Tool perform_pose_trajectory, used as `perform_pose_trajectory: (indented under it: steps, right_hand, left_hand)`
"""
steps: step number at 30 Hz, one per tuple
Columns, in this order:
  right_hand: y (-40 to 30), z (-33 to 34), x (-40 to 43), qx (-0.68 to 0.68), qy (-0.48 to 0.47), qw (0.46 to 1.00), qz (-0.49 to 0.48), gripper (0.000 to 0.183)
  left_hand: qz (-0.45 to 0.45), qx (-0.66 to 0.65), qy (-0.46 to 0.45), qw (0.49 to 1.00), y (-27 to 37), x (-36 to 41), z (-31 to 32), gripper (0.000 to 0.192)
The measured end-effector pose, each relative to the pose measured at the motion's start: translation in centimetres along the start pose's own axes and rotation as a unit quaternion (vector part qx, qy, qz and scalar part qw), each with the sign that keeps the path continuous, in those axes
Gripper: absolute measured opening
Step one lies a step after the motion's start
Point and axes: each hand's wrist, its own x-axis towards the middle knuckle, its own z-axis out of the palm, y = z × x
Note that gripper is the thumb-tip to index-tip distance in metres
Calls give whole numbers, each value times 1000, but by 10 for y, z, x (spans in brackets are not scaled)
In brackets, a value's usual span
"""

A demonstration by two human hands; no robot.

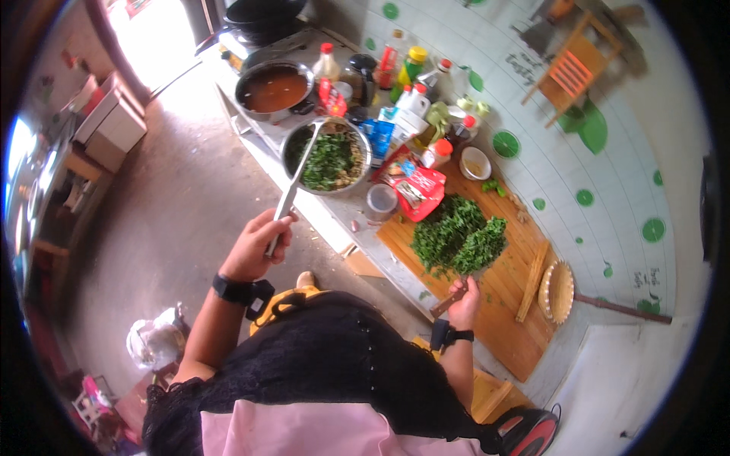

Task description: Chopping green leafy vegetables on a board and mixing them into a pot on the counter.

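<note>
My left hand (256, 242) grips the handle of a long metal utensil (297, 174), whose far end reaches into a metal bowl (366, 162). That bowl holds chopped greens (328, 162) over a paler, crumbly mixture. In my right hand (466, 306) is the brown wooden handle of a knife (447, 302), probably a cleaver. A heap of chopped leafy greens (445, 231) hides most of its blade; part of the heap appears to rest on the blade. Beneath lies a wooden cutting board (507, 345), with green scraps scattered over it.
Behind the bowl stands a pot of reddish-brown liquid (274, 94). Several bottles, including a yellow-capped one (412, 71), line the wall. A red packet (416, 191) and a plastic tub (382, 200) sit by the board. A strainer (556, 293) and wooden strip (533, 282) lie right.
</note>
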Motion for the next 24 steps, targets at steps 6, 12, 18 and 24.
perform_pose_trajectory:
  steps: [6, 12, 18, 24]
  right_hand:
    - [9, 87, -28, -41, -66, 997, 19, 3]
    - [38, 161, -35, -67, -142, 983, 92, 2]
    - [93, 227, -14, -101, -189, 963, 166, 6]
    - [132, 295, 0, -246, -175, 934, 192, 13]
  left_hand:
    - [5, -1, -16, 1000, 4, 0, -37, 23]
    - [-15, -6, -30, 999, 14, -2, -69, 27]
    - [-19, -15, -40, 999, 20, 8, -96, 28]
    - [-19, -33, -40, 998, 25, 11, -118, 27]
